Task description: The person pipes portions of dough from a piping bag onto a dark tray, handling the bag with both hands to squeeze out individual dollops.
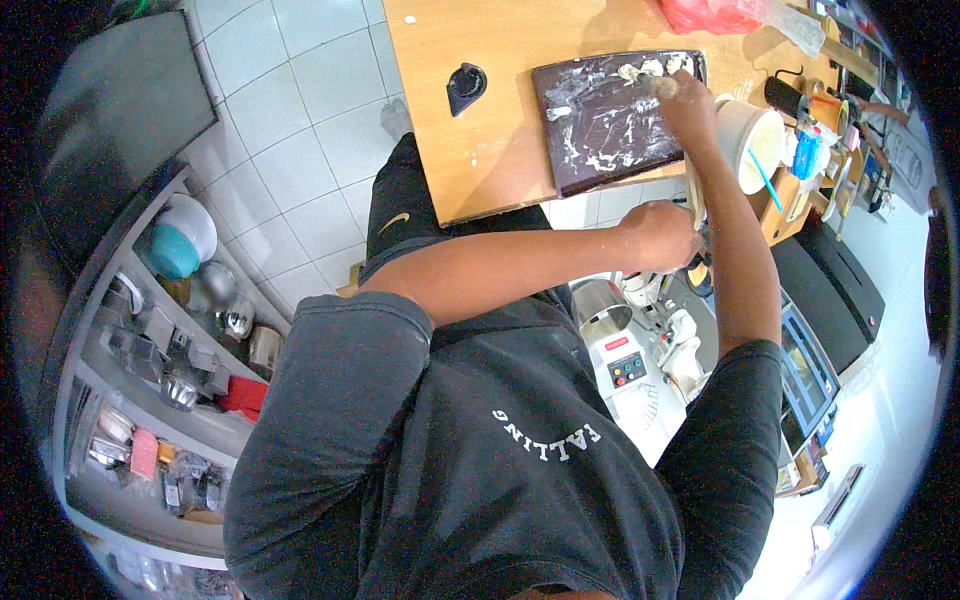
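Note:
A dark brown rectangular tray [605,125] lies on the wooden table, smeared with white, greasy streaks. Several soft white lumps [655,67] sit along its far right edge. Over that corner, my right hand [690,112] is closed and reaches down, with a small tan rounded, brush-like tool [665,88] at its fingertips. My left hand [662,237] is closed just off the table's near edge, below the right forearm; what it holds, if anything, is hidden. Beside my right wrist stands a white tub [738,125] with a blue stick [766,182] across its pale top.
The wooden table [470,165] carries a black holder-like piece [466,88] at left and a red plastic bag [710,15] at the far side. Shelves [215,420] of bowls and tins stand at left. A white machine with buttons [622,362] is close at my right.

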The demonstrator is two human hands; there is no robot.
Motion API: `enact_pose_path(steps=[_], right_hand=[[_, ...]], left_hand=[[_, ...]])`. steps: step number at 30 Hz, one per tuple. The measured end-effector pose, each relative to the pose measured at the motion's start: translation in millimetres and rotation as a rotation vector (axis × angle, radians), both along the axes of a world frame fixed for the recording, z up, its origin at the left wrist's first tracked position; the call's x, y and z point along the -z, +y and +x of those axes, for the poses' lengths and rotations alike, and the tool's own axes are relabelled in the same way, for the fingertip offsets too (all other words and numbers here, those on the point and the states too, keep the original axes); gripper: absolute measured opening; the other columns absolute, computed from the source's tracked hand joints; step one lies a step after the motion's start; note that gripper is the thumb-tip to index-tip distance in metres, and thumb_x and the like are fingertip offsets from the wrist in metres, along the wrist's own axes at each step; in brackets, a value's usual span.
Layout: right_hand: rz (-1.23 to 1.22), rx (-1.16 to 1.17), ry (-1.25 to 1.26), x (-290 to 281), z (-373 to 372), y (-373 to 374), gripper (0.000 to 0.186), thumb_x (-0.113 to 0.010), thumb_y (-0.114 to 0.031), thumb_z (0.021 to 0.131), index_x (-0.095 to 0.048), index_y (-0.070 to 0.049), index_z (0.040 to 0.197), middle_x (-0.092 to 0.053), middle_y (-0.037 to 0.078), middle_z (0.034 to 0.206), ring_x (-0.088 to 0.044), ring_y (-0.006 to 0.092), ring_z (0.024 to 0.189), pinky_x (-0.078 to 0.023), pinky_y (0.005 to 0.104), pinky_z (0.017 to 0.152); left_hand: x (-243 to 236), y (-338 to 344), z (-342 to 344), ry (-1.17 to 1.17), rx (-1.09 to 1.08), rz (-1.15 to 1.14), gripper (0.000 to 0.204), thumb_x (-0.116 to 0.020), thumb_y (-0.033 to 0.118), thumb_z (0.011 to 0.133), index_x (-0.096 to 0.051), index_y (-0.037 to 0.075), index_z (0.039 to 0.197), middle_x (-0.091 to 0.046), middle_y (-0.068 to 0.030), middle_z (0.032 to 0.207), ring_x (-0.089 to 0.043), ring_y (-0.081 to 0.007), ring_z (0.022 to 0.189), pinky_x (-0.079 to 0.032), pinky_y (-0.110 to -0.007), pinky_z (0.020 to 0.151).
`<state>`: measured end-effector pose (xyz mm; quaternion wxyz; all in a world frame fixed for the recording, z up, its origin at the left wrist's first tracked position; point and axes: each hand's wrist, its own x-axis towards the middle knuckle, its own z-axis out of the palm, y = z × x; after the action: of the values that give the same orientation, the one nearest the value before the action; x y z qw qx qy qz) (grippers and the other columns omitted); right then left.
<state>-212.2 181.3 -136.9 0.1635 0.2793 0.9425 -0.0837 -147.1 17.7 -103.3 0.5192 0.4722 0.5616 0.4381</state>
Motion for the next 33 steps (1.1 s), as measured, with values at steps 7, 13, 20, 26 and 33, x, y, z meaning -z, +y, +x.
enact_pose_path(steps=[7,13,20,26,33], right_hand=[[-0.015,0.006,0.017,0,-1,5,0.031,-0.065,-0.029,0.084,-0.065,0.001,0.094,-0.066,0.027,0.083,-0.066,0.0424,0.084,-0.051,0.0478,0.072],[0.006,0.002,0.072,-15,-4,0,0.032,-0.066,-0.032,0.085,-0.065,0.0,0.093,-0.066,0.026,0.083,-0.065,0.043,0.083,-0.051,0.048,0.071],[0.024,-0.002,0.029,-28,0,0,0.032,-0.066,-0.033,0.084,-0.065,-0.003,0.096,-0.067,0.025,0.086,-0.065,0.0434,0.085,-0.052,0.0486,0.072],[0.032,0.034,0.044,-33,3,-10,0.03,-0.068,-0.029,0.083,-0.065,-0.002,0.096,-0.068,0.023,0.088,-0.067,0.0378,0.084,-0.051,0.0438,0.074],[0.038,0.051,0.073,-35,13,-2,0.032,-0.069,-0.031,0.082,-0.067,-0.004,0.098,-0.068,0.025,0.088,-0.066,0.0425,0.087,-0.052,0.0486,0.074]], left_hand=[[-20,-8,-24,-0.18,-0.066,-0.14,0.037,-0.051,0.03,0.091,-0.065,-0.004,0.088,-0.066,-0.0263,0.082,-0.067,-0.0411,0.079,-0.054,-0.048,0.076],[-25,-10,-23,-0.195,-0.041,-0.127,0.036,-0.051,0.029,0.091,-0.063,-0.004,0.092,-0.066,-0.0282,0.086,-0.065,-0.0444,0.085,-0.052,-0.052,0.081],[-30,-14,-14,-0.185,-0.032,-0.085,0.032,-0.055,0.027,0.089,-0.062,-0.003,0.093,-0.066,-0.0264,0.085,-0.065,-0.0433,0.084,-0.052,-0.052,0.08],[-33,-23,-14,-0.152,-0.012,-0.073,0.032,-0.06,0.028,0.084,-0.061,-0.002,0.094,-0.066,-0.0255,0.088,-0.065,-0.043,0.086,-0.052,-0.052,0.08],[-42,-27,-12,-0.145,-0.023,-0.083,0.027,-0.059,0.026,0.083,-0.064,-0.001,0.087,-0.067,-0.0222,0.091,-0.066,-0.041,0.089,-0.052,-0.051,0.079]])
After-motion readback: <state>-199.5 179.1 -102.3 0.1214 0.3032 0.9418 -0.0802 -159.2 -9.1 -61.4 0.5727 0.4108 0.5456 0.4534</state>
